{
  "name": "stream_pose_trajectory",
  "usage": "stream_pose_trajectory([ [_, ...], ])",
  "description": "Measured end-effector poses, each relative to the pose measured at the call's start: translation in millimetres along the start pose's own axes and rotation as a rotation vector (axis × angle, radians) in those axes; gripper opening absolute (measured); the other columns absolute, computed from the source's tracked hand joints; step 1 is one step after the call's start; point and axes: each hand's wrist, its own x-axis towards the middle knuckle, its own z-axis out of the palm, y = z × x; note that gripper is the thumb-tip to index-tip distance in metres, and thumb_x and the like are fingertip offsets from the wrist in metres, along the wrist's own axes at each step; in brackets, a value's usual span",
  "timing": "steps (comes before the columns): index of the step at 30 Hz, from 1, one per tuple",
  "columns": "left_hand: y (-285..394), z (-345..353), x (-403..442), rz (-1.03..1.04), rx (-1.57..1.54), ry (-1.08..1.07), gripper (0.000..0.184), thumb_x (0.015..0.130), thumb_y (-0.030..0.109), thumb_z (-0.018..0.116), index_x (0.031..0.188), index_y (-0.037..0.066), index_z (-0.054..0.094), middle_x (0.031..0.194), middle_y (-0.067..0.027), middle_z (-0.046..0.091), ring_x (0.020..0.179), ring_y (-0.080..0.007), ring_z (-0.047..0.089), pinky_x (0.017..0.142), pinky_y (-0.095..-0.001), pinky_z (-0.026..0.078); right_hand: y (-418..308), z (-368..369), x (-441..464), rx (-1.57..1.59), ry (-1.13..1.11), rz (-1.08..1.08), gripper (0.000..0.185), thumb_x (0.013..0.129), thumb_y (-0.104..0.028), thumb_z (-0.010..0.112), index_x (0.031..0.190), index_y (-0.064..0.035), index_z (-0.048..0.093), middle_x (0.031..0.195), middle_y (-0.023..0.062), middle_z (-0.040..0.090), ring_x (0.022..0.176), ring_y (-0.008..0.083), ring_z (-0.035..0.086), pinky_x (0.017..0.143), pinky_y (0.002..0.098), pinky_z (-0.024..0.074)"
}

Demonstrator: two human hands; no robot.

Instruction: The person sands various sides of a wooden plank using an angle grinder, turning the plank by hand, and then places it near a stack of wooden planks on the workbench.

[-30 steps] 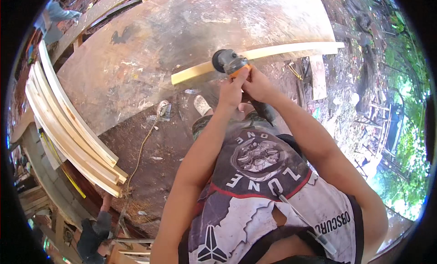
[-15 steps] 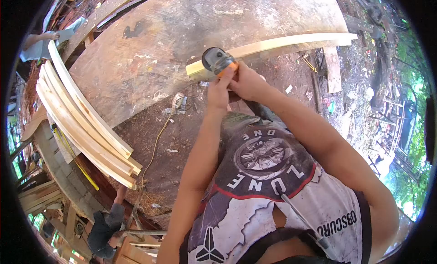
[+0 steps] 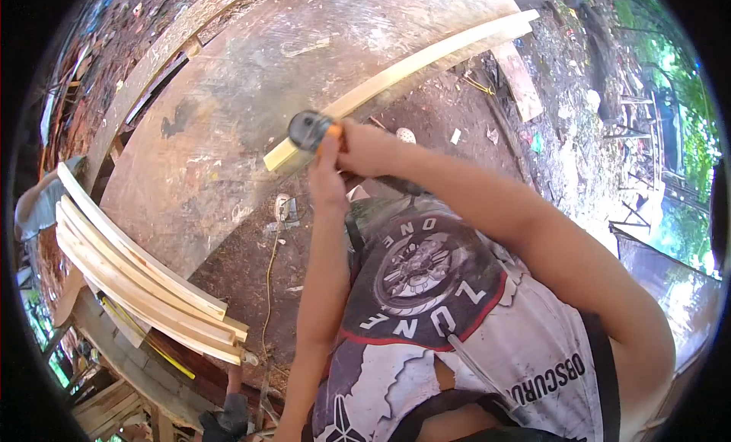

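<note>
A grinder (image 3: 306, 130) is held by both hands over the near edge of the table (image 3: 244, 84). It is firmly grasped by the left hand (image 3: 329, 179) and the right hand (image 3: 369, 146), which are set close together, just off that same edge of the table. The finger placing is partly blurred and cannot be fully told. The round head of the grinder is placed over a curved strip of wood (image 3: 411, 65), close to the strip's left end; whether the wood is touched by the disc cannot be told. The strip is laid along the near edge of the table, and its right end is extended past the table's right side. A plank (image 3: 519, 84) is seen under that end, jutting out from the table.

To the left of the table, a pile of pale curved strips (image 3: 145, 278) is laid lengthwise. At the pile's end on the near side of the table, another person's hand (image 3: 234, 379) is seen, though its grip cannot be told. At the far end, left of the table, a second person (image 3: 38, 206) is partly shown. A thin cord (image 3: 268, 290) is strung over the ground in front of the table.
</note>
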Motion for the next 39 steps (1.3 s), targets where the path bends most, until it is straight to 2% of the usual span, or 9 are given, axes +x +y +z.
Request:
stream_pose_trajectory([
  [6,-15.9,83.8,33.8,0.055,0.091,-0.1,0.051,0.098,0.051,0.064,0.12,0.005,0.069,0.104,-0.0072,0.071,0.09,-0.018,0.07,0.077,-0.0325,0.058,68.8,-68.0,-13.7,0.091,0.116,0.124,0.064,0.088,-0.045,0.068,0.123,0.0073,0.057,0.113,0.0281,0.07,0.112,0.0413,0.067,0.096,0.046,0.0524],
  [8,-0.1,101.5,41.8,-0.102,0.482,-0.214,0.048,0.098,0.049,0.065,0.114,0.005,0.072,0.096,-0.0061,0.071,0.088,-0.018,0.069,0.074,-0.034,0.055,75.3,-89.7,-16.5,0.19,0.115,0.128,0.064,0.087,-0.044,0.07,0.124,0.0071,0.057,0.112,0.027,0.07,0.112,0.0393,0.067,0.095,0.0449,0.0523],
  [12,28.0,89.9,76.6,0.614,1.158,-0.094,0.043,0.101,0.043,0.054,0.104,0.005,0.074,0.093,-0.0195,0.07,0.082,-0.0369,0.066,0.078,-0.0426,0.05,121.5,-129.8,-22.7,0.11,0.214,0.177,0.066,0.084,-0.043,0.075,0.127,0.0032,0.058,0.114,0.0243,0.07,0.108,0.0349,0.069,0.095,0.0421,0.0516],
  [16,9.3,72.8,156.7,0.867,1.392,0.411,0.042,0.101,0.041,0.049,0.101,0.009,0.075,0.101,-0.0178,0.069,0.099,-0.0383,0.066,0.089,-0.0479,0.05,162.5,-175.4,-22.6,0.161,0.209,0.3,0.064,0.083,-0.043,0.074,0.129,0.0003,0.059,0.111,0.0225,0.071,0.107,0.0338,0.069,0.094,0.0418,0.0517],
  [21,-10.9,84.7,151.7,0.802,1.81,0.5,0.049,0.103,0.044,0.042,0.104,0.008,0.074,0.119,-0.0144,0.065,0.114,-0.0379,0.06,0.094,-0.0577,0.045,224.6,-245.7,-25.5,0.276,0.27,0.29,0.062,0.082,-0.042,0.076,0.126,-0.0007,0.062,0.108,0.0197,0.072,0.103,0.0317,0.07,0.091,0.0412,0.0529],
  [33,-7.4,79.6,167.1,0.571,1.915,0.549,0.057,0.1,0.052,0.048,0.085,0.002,0.07,0.098,-0.0141,0.066,0.101,-0.0384,0.061,0.09,-0.0564,0.045,450.5,-431.9,-14.9,0.201,0.491,0.476,0.046,0.083,-0.042,0.074,0.113,-0.008,0.072,0.086,0.0089,0.072,0.076,0.0221,0.069,0.069,0.0363,0.0542],
  [36,-10.7,59.3,173.8,0.64,1.959,0.558,0.045,0.099,0.046,0.053,0.086,0.006,0.068,0.095,-0.0116,0.065,0.096,-0.0372,0.061,0.082,-0.0565,0.047,450.6,-471.6,-17.6,0.124,0.65,0.573,0.044,0.084,-0.045,0.072,0.109,-0.0085,0.073,0.076,0.007,0.067,0.068,0.0205,0.065,0.063,0.0363,0.0521],
  [38,-17.8,28.7,183.1,0.947,2.232,0.318,0.029,0.097,0.038,0.059,0.096,0.011,0.07,0.094,-0.0108,0.065,0.094,-0.0349,0.062,0.076,-0.0549,0.049,465.3,-487.4,-18.4,0.238,0.718,0.662,0.045,0.086,-0.047,0.07,0.108,-0.0075,0.071,0.075,0.0042,0.063,0.069,0.0167,0.062,0.061,0.0358,0.0497],
  [39,-13.9,62.5,167.9,0.798,2.136,0.375,0.018,0.095,0.029,0.063,0.102,0.016,0.071,0.1,-0.0102,0.068,0.1,-0.0329,0.063,0.072,-0.0534,0.052,487.0,-481.1,-16.3,0.405,0.768,0.589,0.036,0.091,-0.041,0.066,0.107,-0.0088,0.069,0.075,0.0008,0.06,0.068,0.0146,0.058,0.06,0.0347,0.0479],
])
